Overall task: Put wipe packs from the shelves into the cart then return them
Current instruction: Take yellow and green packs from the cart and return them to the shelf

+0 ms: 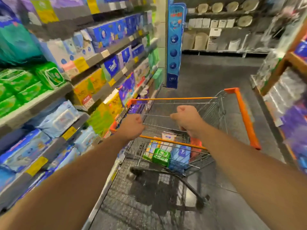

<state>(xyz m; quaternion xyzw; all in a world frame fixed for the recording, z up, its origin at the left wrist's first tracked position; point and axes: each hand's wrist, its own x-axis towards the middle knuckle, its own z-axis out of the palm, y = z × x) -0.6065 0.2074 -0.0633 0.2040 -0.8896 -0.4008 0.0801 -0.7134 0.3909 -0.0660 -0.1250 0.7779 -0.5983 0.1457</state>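
Wipe packs, among them a green pack point(161, 157) and a blue pack point(180, 157), lie in the basket of the cart point(245, 117), which stands in the aisle beside the shelves point(38, 103) on the left. Left hand point(132, 124) and right hand point(186, 118), fingers curled, grip the cart's near wire edge. More packs fill the shelves.

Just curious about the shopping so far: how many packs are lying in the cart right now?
About 5, though some may be hidden: a green pack, a blue pack, a white-pink pack, a pale pack, and an orange-red pack.
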